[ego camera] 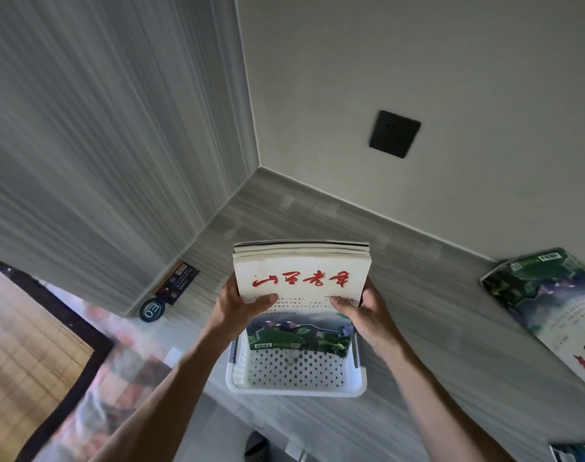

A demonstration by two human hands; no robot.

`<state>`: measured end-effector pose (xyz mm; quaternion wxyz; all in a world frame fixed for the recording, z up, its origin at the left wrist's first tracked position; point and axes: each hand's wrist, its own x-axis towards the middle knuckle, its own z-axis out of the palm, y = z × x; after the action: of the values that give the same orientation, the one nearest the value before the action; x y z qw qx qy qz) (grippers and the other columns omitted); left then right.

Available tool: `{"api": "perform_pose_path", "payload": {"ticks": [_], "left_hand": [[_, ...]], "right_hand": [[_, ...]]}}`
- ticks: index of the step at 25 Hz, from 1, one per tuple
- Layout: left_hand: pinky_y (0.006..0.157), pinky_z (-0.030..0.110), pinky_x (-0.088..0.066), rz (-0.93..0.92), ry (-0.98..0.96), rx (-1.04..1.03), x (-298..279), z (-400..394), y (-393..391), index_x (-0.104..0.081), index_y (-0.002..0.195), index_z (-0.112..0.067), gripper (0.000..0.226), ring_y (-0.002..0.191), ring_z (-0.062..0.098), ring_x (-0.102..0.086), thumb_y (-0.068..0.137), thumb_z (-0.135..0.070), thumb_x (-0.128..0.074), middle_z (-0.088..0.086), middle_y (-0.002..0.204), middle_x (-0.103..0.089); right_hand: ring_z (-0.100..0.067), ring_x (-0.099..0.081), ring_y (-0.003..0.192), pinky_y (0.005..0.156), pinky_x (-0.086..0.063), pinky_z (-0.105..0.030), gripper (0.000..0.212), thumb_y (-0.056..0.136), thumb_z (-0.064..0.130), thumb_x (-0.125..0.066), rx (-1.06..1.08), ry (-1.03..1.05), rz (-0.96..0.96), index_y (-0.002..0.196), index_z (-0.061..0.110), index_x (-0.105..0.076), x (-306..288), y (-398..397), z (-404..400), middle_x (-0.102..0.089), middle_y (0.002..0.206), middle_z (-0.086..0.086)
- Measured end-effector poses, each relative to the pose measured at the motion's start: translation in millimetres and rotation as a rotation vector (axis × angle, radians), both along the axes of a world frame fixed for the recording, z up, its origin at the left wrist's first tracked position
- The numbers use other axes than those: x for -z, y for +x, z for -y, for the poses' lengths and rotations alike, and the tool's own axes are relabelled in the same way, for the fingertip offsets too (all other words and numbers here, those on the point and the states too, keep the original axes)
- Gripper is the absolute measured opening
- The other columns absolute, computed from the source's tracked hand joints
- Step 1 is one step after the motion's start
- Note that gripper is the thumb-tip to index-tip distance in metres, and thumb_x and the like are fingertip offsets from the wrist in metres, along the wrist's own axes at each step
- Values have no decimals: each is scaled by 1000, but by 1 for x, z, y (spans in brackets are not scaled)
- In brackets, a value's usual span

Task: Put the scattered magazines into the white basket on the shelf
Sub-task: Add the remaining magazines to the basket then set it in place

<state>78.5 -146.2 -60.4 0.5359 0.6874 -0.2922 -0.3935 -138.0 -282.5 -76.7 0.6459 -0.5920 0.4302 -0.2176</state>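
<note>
Head camera view, looking down at a grey wood-grain shelf point(417, 295) that runs into a corner between a striped grey wall panel on the left and a plain pale wall on the right.

At the centre, both bare hands hold a stack of magazines point(301, 281) upright between them. The left hand point(239, 306) clasps the stack's left edge, with its thumb pressed flat across the front cover. The right hand point(364, 311) clasps the right edge the same way, thumb on the cover, the other fingers hidden behind the stack. The front cover is white at the top with red brush lettering, and it has a green landscape picture at the bottom.

The bottom edge of the stack dips inside the white basket point(296, 388), a perforated plastic tray that sits on the shelf directly below the hands. Whether the stack touches the basket's floor cannot be told. The near part of the basket floor is bare, and the hands are just above its rim.

At the right edge of the picture, well apart from the hands, another magazine point(544, 308) with the same green landscape cover lies flat on the shelf. A corner of printed paper point(577, 453) shows at the bottom right.

A black wall socket point(394, 134) is set in the pale wall. In the left corner of the shelf lie a dark card point(179, 282) and a round blue badge point(152, 310).
</note>
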Motion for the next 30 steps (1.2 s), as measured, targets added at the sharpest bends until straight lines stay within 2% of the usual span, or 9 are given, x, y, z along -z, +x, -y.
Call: {"api": "perform_pose_path", "payload": {"ticks": [3,9,13,15,17,20,24,27,30], "left_hand": [[65,28,-61,35,-1,-20,10,2,5,-58,115,-15,52,90,15,-74,71,-8,-83,0,98,-76],[61,20,-59,-9,103,-29,23,9,13,-57,118,-15,52,87,12,-74,72,-16,-83,-2,98,-76],[63,25,-60,38,224,-44,22,4,8,-55,120,-13,50,100,25,-70,76,-18,-80,1,108,-71],[72,41,-61,228,201,-174,13,-1,-9,-49,127,-17,51,108,29,-64,82,-21,-74,7,120,-63],[79,42,-55,530,76,-299,3,-5,-43,-44,132,-22,52,113,22,-54,84,-30,-63,7,128,-54],[99,39,-39,666,-112,-60,-6,-2,-120,-41,136,-16,56,126,22,-45,84,-30,-55,9,138,-48],[103,34,-34,475,-33,405,1,17,-234,-51,132,-5,54,123,28,-52,80,-20,-56,17,133,-56],[104,28,-35,440,13,670,20,20,-289,-53,132,-5,48,125,25,-54,86,-17,-59,12,134,-58],[98,24,-39,442,59,702,37,12,-333,-56,131,-15,44,119,13,-56,88,-12,-65,2,132,-61]], "right_hand": [[-8,-69,100,76,-58,-21,53,81,0,-70,-9,7,50,123,27,-52,8,3,2,-73,109,6],[-4,-68,99,72,-54,-16,49,83,4,-70,-38,72,-32,123,27,-52,17,1,12,-72,109,7],[-8,-70,97,74,-57,-18,42,86,10,-70,18,119,-44,121,25,-55,17,-11,9,-72,107,5],[-15,-70,93,77,-57,-23,39,86,10,-71,128,124,-46,122,14,-55,16,-19,-1,-71,104,-4],[-8,-66,82,67,-51,-10,35,86,9,-71,305,83,-98,117,12,-56,17,-44,-17,-70,95,-3],[-11,-65,80,69,-49,-11,30,85,8,-72,502,32,-265,113,7,-61,34,-114,-56,-71,97,-11],[-19,-68,95,79,-51,-24,29,85,12,-72,635,29,-545,112,10,-64,53,-242,-112,-72,110,-10],[-22,-64,107,87,-47,-25,37,87,16,-69,617,-59,-755,121,8,-60,59,-323,-129,-66,123,-10],[-25,-53,123,100,-45,-35,50,88,26,-67,469,-171,-1063,133,11,-52,69,-401,-134,-54,139,-9]]}}
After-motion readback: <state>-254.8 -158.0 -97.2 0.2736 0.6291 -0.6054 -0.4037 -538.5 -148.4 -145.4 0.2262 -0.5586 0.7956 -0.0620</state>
